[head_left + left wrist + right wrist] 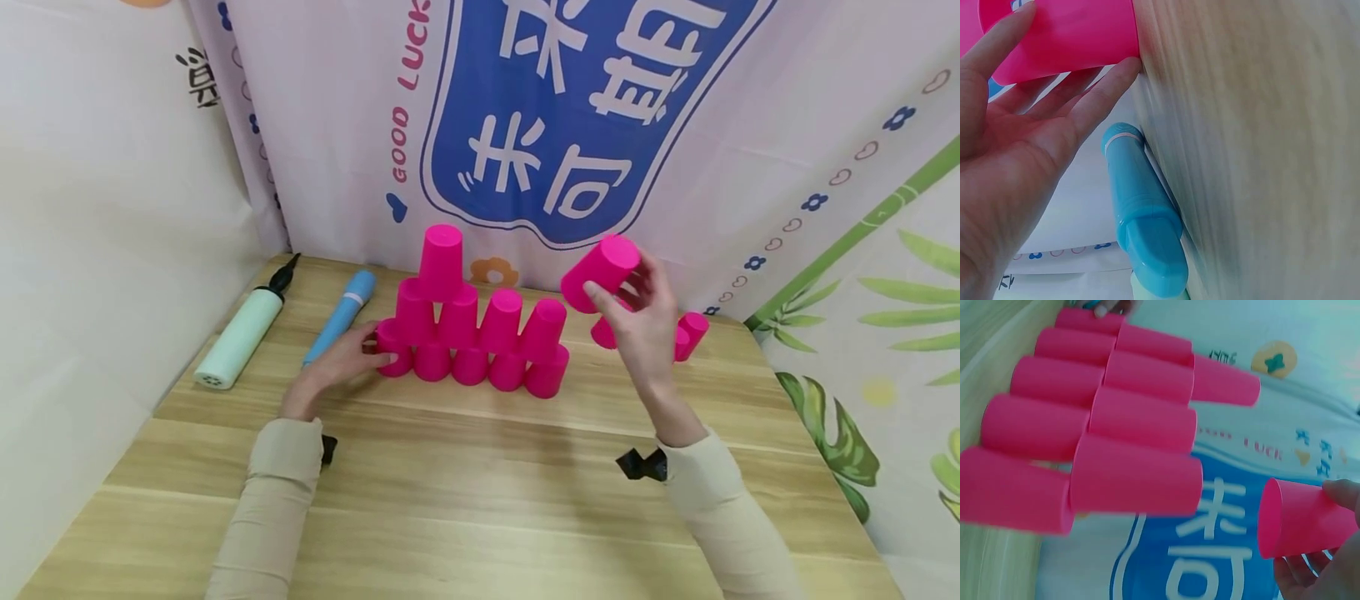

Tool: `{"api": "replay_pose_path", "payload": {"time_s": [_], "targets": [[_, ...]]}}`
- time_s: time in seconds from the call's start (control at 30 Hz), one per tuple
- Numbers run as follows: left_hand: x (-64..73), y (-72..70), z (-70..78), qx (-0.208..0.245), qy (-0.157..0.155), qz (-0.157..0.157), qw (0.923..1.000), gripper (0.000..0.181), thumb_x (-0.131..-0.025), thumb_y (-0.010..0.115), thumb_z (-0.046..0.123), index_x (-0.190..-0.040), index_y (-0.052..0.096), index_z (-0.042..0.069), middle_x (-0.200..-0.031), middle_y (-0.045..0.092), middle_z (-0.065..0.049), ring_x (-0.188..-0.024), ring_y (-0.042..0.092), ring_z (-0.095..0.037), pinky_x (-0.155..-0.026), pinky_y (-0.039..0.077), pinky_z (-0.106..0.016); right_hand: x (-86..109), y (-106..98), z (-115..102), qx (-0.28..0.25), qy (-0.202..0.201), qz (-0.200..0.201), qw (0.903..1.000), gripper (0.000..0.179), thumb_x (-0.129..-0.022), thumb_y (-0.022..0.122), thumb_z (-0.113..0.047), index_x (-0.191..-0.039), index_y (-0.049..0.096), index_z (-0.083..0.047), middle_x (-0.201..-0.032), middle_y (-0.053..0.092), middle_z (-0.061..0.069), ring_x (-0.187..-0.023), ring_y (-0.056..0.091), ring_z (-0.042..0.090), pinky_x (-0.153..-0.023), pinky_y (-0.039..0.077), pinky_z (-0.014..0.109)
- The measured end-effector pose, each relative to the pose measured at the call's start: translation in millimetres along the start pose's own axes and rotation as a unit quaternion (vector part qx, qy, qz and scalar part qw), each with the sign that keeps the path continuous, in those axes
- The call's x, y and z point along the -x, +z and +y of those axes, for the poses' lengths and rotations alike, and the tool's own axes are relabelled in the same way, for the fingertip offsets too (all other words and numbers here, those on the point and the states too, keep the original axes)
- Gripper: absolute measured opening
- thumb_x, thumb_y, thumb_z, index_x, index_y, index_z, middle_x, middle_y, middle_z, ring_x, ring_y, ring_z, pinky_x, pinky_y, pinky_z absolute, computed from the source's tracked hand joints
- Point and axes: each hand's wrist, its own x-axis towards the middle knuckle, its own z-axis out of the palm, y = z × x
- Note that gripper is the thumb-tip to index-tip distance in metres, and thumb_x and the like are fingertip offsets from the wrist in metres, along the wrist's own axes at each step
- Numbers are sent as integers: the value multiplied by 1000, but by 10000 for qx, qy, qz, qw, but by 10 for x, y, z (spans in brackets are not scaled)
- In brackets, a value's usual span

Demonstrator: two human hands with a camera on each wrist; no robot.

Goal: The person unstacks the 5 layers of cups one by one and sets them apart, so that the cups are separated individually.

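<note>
Pink plastic cups stand upside down in a stepped stack; the bottom row (470, 367) and the second row (459, 321) hold several each. One top cup (441, 262) stands alone on the second row's left end. My left hand (341, 362) holds the leftmost bottom cup (1072, 37), thumb in front, fingers along its far side. To the right of the stack, my right hand (641, 317) grips another pink cup (600, 271) in the air, tilted, its closed base up to the right. The right wrist view shows this cup's open rim (1270, 519) facing the stack.
Behind my right hand a pink cup (603, 333) is partly hidden; more pink cups (693, 333) stand at the table's back right. A blue tube-shaped item (341, 312) and a mint hand pump (243, 333) lie left. A printed cloth (337, 167) hangs behind the wooden table (480, 492).
</note>
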Motion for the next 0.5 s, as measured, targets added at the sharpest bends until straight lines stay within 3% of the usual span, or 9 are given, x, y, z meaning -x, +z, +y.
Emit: {"api": "replay_pose_path", "payload": {"time_s": [0.23, 0.5], "targets": [[37, -27, -12, 20, -78, 9, 10000, 64, -94, 64, 19, -146, 32, -2, -135, 50, -24, -124, 47, -42, -99, 45, -51, -36, -437, 466, 353, 337, 652, 9967, 60, -83, 76, -13, -136, 49, -16, -127, 56, 6, -113, 55, 21, -95, 49, 31], [2, -20, -15, 41, -27, -18, 10000, 66, -93, 65, 19, -147, 32, -1, -135, 50, -24, -124, 47, -41, -100, 45, -50, 139, -881, 948, 864, 759, 1192, 9862, 62, -84, 75, -15, -139, 45, -16, -127, 55, 4, -112, 53, 18, -95, 49, 28]]}}
